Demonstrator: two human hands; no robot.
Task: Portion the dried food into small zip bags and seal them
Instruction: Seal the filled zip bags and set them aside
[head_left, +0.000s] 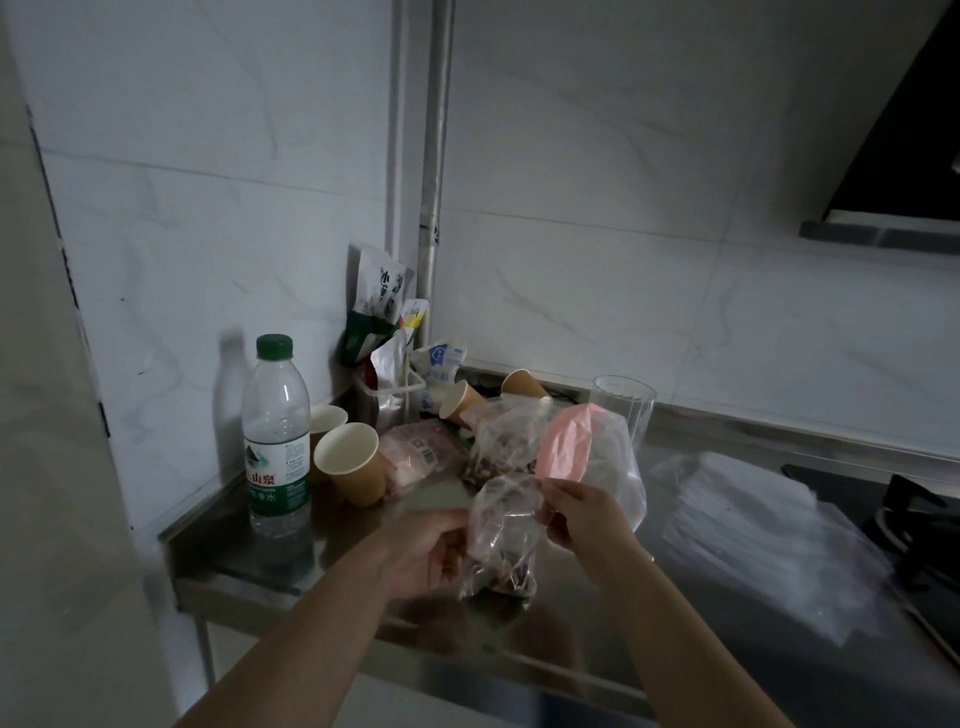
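- small zip bag (503, 540) with dark dried food (506, 577) in its bottom is held upright just above the steel counter (270, 571), between both hands.
- left hand (426, 551) has fingers curled around the bag's left side.
- right hand (582, 512) pinches the bag's upper right edge.
- behind it lies another clear bag of dried food (498, 447), beside a pink-topped plastic bag (587, 452).
- water bottle (276, 441) and paper cups (353, 462) stand at left; a stack of empty zip bags (753, 530) lies at right.
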